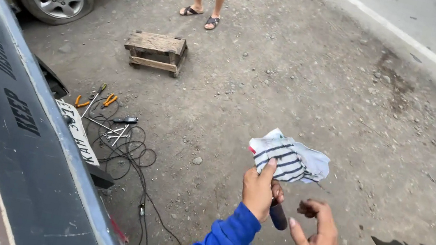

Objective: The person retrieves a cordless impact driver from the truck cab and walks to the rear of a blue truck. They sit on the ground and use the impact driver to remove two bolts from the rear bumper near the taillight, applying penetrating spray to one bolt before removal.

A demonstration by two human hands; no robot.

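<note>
Plainly, the striped rag (pixel 289 160) was soft, light and limp, and probably best gathered in a bunch, since loose corners would flop. It was raised over the gravel ground (pixel 307 84), the left hand (pixel 259 193) clamped on its lower edge together with a dark, stiff cylindrical handle (pixel 278 215). The right hand (pixel 319 240) hovered just beside, fingers loosely curled and holding nothing. Tools and black cables (pixel 125 145) lay near the vehicle's bumper (pixel 20 142), a wooden stool (pixel 156 51) beyond.
</note>
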